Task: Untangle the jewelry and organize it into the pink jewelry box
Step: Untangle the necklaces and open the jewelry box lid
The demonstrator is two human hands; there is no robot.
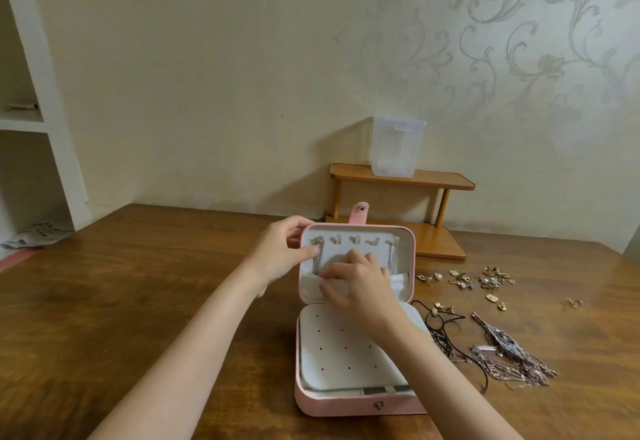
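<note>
Left hand [282, 249] grips the lid [356, 261] of the pink box [360, 401] at its 9 o'clock edge, fingers curled round the rim, thumb on the lining beside a hung chain. Right hand [360, 287] is at the lid's elastic pocket [311, 285], fingers bent down onto its lip; looks like it's tucking chain ends in, but can't tell if it pinches anything, fingertips are hidden. Box sits open mid-table, lid upright at 12 o'clock of the base, snap tab sticking up. Two silver chains [318, 252] hang from the lid hooks, one at the left hook, one at the far right; middle hooks bare. Earring panel [332, 346] in the base shows only empty holes. At 3 o'clock of the box, loose on the table [138, 301]: scattered earrings [485, 280], one ring [573, 302] well apart further right, a black cord [440, 321] touching the box side, and a tangled chain pile [512, 360] at about 4 o'clock. Progress judgement: early, roughly two necklaces stowed; the pile still needs untangling, all earrings and the ring still unplaced. Wooden rack [401, 176] with a clear tub [396, 146] stands at 12 o'clock behind the box, against the wall.
</note>
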